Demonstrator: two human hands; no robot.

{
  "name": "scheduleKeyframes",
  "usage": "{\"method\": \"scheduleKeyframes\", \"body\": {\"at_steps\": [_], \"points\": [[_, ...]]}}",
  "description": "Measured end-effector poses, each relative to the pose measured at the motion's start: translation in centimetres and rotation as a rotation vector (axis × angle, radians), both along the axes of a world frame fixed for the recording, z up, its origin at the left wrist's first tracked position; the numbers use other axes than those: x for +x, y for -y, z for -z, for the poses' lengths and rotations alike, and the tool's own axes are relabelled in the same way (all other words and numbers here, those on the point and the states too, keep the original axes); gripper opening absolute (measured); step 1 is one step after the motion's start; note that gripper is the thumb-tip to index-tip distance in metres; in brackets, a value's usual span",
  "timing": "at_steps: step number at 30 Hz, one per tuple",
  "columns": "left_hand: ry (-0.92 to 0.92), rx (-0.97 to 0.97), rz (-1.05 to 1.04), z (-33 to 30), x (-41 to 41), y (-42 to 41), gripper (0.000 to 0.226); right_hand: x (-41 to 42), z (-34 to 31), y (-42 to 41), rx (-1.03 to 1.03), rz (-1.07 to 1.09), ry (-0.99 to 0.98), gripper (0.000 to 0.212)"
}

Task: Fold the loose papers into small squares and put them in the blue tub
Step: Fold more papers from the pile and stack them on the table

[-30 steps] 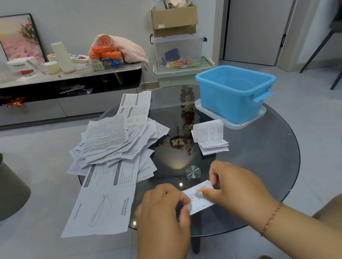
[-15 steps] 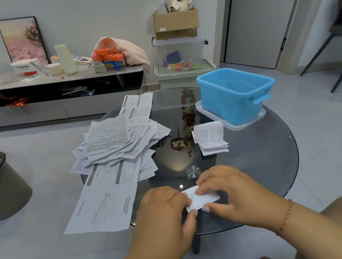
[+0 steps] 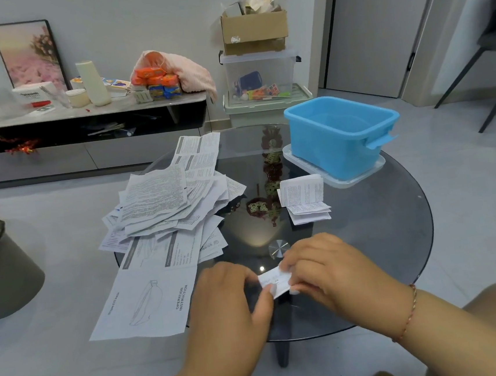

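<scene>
On the glass table (image 3: 366,237), both hands pinch one folded paper (image 3: 275,279): left hand (image 3: 233,304), right hand (image 3: 327,268). The blue tub (image 3: 338,136) lies beyond, nearer the right hand.

1. The round table (image 3: 381,235) is dark smoked glass, super glossy, with reflections all over it.
2. The blue tub (image 3: 336,146) near the far right edge is smooth plastic with a slight sheen.
3. The loose papers (image 3: 167,207) along the left edge are thin matt printed paper, creased and crinkly.
4. The folded squares (image 3: 304,200) are the same matt paper.
5. The small disc (image 3: 279,248) looks like brushed metal.
</scene>
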State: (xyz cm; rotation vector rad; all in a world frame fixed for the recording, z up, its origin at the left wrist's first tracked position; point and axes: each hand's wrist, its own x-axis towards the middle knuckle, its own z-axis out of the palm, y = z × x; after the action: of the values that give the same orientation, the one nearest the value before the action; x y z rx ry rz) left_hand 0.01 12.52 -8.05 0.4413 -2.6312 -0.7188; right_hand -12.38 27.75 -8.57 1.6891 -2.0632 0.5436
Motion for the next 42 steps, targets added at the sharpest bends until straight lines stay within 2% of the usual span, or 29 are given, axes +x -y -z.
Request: {"method": "scheduleKeyframes", "body": {"at_steps": [2, 3, 5, 7, 9, 12, 14, 16, 18, 20, 21, 23, 28, 30, 32, 34, 36, 42], "points": [[0.052, 0.033, -0.065, -0.7, 0.1, -0.4, 0.014, 0.4, -0.2, 0.0, -0.084, -0.003, -0.143, 0.025], [0.060, 0.110, -0.079, -1.3, 0.1, -0.6, 0.016, 0.7, -0.5, 0.0, -0.135, 0.000, -0.203, 0.024], [0.071, 0.456, -0.097, -2.3, 0.1, -0.9, 0.016, 1.2, -0.9, -0.3, -0.230, 0.001, -0.301, 0.019], [0.012, 0.816, -0.103, -3.4, 0.0, -1.2, 0.005, 1.6, -1.1, -0.4, -0.289, -0.027, -0.349, 0.010], [-0.080, 0.928, -0.107, -3.8, 0.0, -1.3, 0.009, 1.9, -0.9, -0.2, -0.313, -0.045, -0.323, 0.004], [-0.167, 0.881, -0.109, -4.0, 0.0, -1.3, 0.016, 2.1, -0.9, 0.2, -0.352, 0.045, -0.009, 0.015], [-0.196, 0.859, -0.097, -3.9, 0.0, -1.3, 0.018, 2.2, -1.4, 0.4, -0.350, 0.138, 0.321, 0.028], [-0.216, 0.835, -0.089, -3.7, 0.1, -1.5, 0.020, 2.6, -2.1, 0.6, -0.330, 0.187, 0.753, 0.036], [-0.228, 0.823, -0.078, -3.5, 0.1, -1.8, 0.020, 2.6, -2.5, 0.7, -0.354, 0.209, 1.104, 0.030], [-0.216, 0.805, -0.064, -3.3, 0.2, -2.1, 0.018, 2.7, -3.0, 1.0, -0.404, 0.236, 1.265, 0.012], [-0.206, 0.801, -0.060, -3.1, 0.2, -2.2, 0.017, 2.7, -3.2, 1.1, -0.423, 0.243, 1.299, 0.007], [-0.186, 0.796, -0.053, -2.7, 0.1, -2.3, 0.017, 2.7, -3.4, 1.3, -0.440, 0.260, 1.307, 0.011], [0.013, 0.870, 0.054, -3.0, 0.1, -2.0, 0.017, 2.5, -3.5, 1.3, -0.420, 0.278, 1.199, 0.016], [0.104, 0.783, 0.066, -2.9, 0.1, -1.8, 0.030, 2.5, -3.5, 1.3, -0.390, 0.297, 1.160, 0.014], [0.112, 0.663, 0.036, -2.9, 0.0, -1.7, 0.036, 2.6, -3.5, 1.4, -0.354, 0.271, 1.248, 0.011], [0.048, 0.601, -0.007, -2.8, -0.2, -1.7, 0.034, 2.9, -3.3, 1.5, -0.286, 0.209, 1.391, 0.027], [0.011, 0.521, -0.019, -2.7, -0.3, -1.8, 0.031, 3.2, -3.2, 1.5, -0.250, 0.184, 1.427, 0.039], [0.034, 0.203, -0.026, -1.6, -0.4, -2.1, 0.030, 3.1, -3.0, 1.7, -0.248, 0.193, 1.434, 0.049]]}}
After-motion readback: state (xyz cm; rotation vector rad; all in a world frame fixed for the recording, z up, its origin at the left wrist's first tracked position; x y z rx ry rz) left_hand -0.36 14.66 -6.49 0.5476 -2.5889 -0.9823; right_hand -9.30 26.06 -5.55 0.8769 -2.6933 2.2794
